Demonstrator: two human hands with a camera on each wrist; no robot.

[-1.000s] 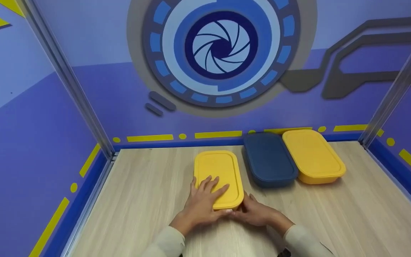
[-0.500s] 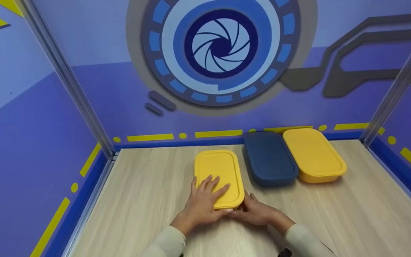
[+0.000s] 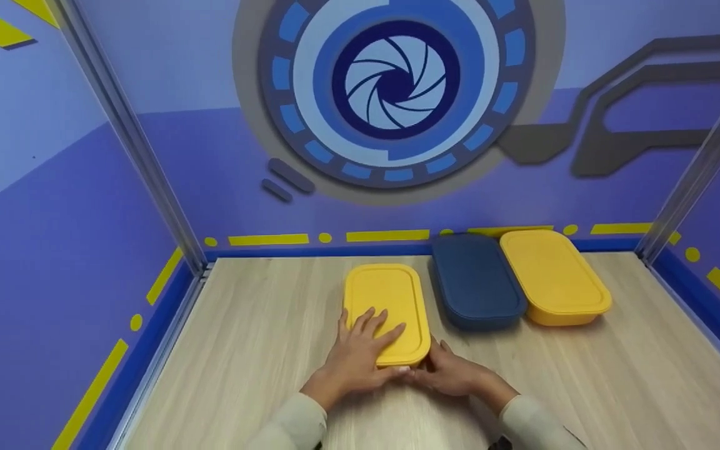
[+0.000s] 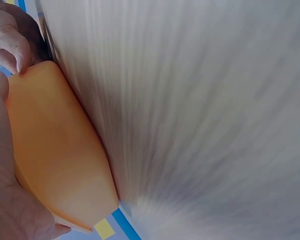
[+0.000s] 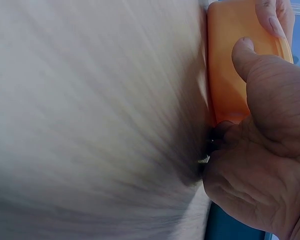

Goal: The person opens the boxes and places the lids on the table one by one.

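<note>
A yellow lidded lunch box (image 3: 385, 294) lies flat on the table, its long side pointing away from me. My left hand (image 3: 357, 356) rests on the lid with fingers spread, and its thumb reaches over the near edge. In the left wrist view, the palm (image 4: 10, 190) lies along the lid side of the box (image 4: 60, 145). At the near right corner, my right hand (image 3: 450, 370) grips the box, thumb on the near side and fingers around the right side. The right wrist view shows that thumb (image 5: 247, 57) against the box wall; the other fingers are partly hidden.
Right of the held box stands a dark blue lidded box (image 3: 479, 278), with a second yellow box (image 3: 555, 272) close beside it. Both are near the back wall (image 3: 272, 212). Side panels (image 3: 85, 281) bound the wooden table (image 3: 260, 325).
The head view has shifted slightly. Both hands and the yellow lunch box keep the same places relative to each other.
</note>
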